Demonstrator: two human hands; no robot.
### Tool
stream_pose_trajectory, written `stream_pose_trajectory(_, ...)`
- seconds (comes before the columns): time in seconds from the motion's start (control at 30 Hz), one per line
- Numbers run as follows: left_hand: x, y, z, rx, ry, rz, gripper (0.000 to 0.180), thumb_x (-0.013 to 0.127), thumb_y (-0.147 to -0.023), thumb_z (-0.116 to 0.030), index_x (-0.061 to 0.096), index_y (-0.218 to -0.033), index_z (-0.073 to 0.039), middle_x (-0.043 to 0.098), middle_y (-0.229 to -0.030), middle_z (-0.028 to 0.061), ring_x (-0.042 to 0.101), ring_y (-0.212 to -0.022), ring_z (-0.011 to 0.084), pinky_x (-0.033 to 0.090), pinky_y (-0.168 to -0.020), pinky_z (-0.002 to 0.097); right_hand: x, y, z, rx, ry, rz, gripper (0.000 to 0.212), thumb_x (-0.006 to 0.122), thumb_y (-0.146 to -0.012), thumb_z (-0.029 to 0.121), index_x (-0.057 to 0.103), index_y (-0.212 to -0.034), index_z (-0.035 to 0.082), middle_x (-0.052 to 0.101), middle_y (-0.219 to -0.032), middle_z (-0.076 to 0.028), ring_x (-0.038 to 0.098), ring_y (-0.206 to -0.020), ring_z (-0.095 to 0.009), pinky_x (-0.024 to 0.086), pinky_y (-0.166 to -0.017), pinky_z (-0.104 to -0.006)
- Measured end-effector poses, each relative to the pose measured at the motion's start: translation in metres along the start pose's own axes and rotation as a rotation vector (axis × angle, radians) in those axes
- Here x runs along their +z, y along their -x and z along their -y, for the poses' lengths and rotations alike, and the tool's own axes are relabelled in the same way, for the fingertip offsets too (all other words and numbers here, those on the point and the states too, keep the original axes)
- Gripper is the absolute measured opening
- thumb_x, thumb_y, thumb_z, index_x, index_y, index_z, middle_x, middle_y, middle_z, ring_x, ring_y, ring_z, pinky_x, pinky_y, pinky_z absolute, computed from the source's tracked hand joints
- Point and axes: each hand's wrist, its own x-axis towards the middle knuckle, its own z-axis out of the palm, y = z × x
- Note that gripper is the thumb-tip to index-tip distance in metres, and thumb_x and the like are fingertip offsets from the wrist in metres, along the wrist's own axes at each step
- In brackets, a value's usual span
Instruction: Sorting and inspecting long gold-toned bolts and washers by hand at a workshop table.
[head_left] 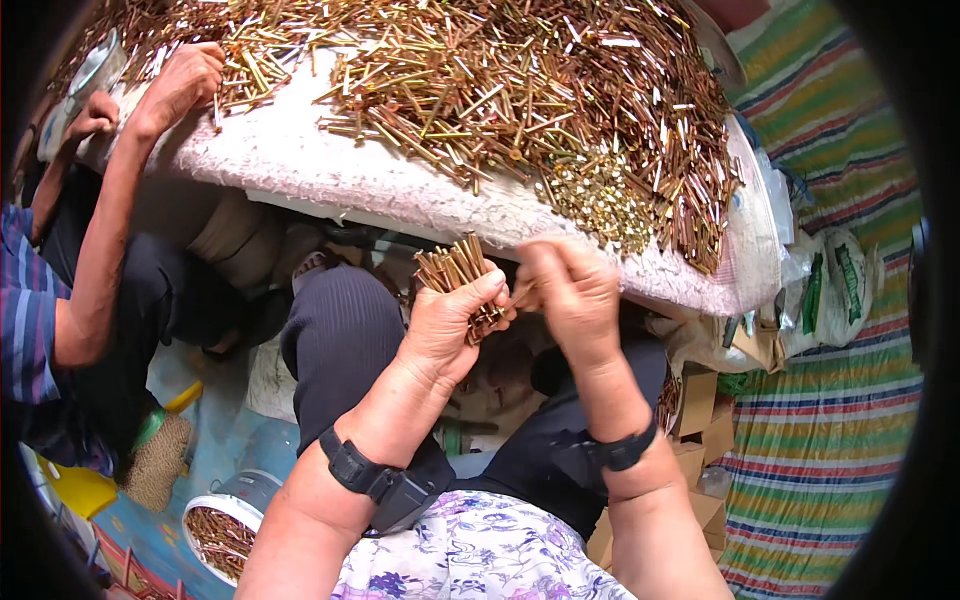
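My left hand (452,315) is closed round a bundle of long, thin brass-coloured bolts (458,268). Their ends fan out above the thumb and more show below the fingers. Just to the right, my right hand (572,290) is smeared by motion, its fingers bent toward the bundle. Whether anything is between those fingers cannot be made out. Both hands are over my lap, in front of the table's near edge. A big heap of the same kind of bolts (450,90) covers the padded white tabletop (400,175).
Small gold-coloured pieces (600,200) lie by the heap's near right. At the left, another person's hand (185,85) reaches to the bolts. A white bucket (200,510) of bolts stands on the floor, lower left. Cardboard boxes (700,440) and a striped sheet (810,460) are at the right.
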Motion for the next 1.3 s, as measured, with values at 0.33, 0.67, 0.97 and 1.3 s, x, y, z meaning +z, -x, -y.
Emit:
stream_pose_trajectory(0.33,-0.003,-0.009,-0.003,0.097,-0.057,-0.159,0.014,0.067,-0.080,-0.012,0.058,-0.088,-0.005,0.061,-0.068,0.0048,0.061,-0.058,0.0157,0.050,-0.051,0.0251,-0.011,0.011,0.008,-0.037,-0.109,-0.086,0.025,0.048,-0.090,-0.002,0.048,-0.115,-0.002,0.060,-0.078,-0.006,0.060,-0.062,-0.009,0.048,-0.054,-0.0182)
stream_pose_trajectory(0.67,0.001,0.005,-0.011,0.030,-0.192,0.051,0.019,0.067,-0.081,-0.010,0.062,-0.098,-0.001,0.064,-0.082,0.0043,0.060,-0.067,0.0117,0.050,-0.057,0.0247,0.010,-0.004,-0.001,-0.061,-0.063,-0.063,0.016,0.058,-0.084,-0.002,0.057,-0.100,-0.002,0.064,-0.071,-0.005,0.061,-0.062,-0.007,0.049,-0.053,-0.0203)
stream_pose_trajectory(0.97,-0.009,0.005,-0.009,0.104,-0.215,0.074,0.017,0.068,-0.079,-0.007,0.061,-0.094,-0.003,0.064,-0.078,0.0048,0.061,-0.065,0.0127,0.051,-0.058,0.0252,0.022,-0.033,0.002,-0.429,0.451,-0.006,0.020,0.069,-0.076,0.014,0.061,-0.091,0.003,0.061,-0.067,-0.010,0.061,-0.054,-0.021,0.046,-0.051,-0.0294)
stream_pose_trajectory(1.3,-0.010,0.013,-0.033,0.210,-0.025,-0.041,0.018,0.061,-0.081,-0.010,0.057,-0.098,-0.002,0.064,-0.072,0.0099,0.062,-0.061,0.0211,0.050,-0.056,0.0293,0.057,-0.103,0.035,-0.680,1.223,0.030,0.026,0.067,-0.070,0.027,0.065,-0.081,0.003,0.059,-0.087,-0.011,0.053,-0.096,-0.027,0.045,-0.079,-0.0368)
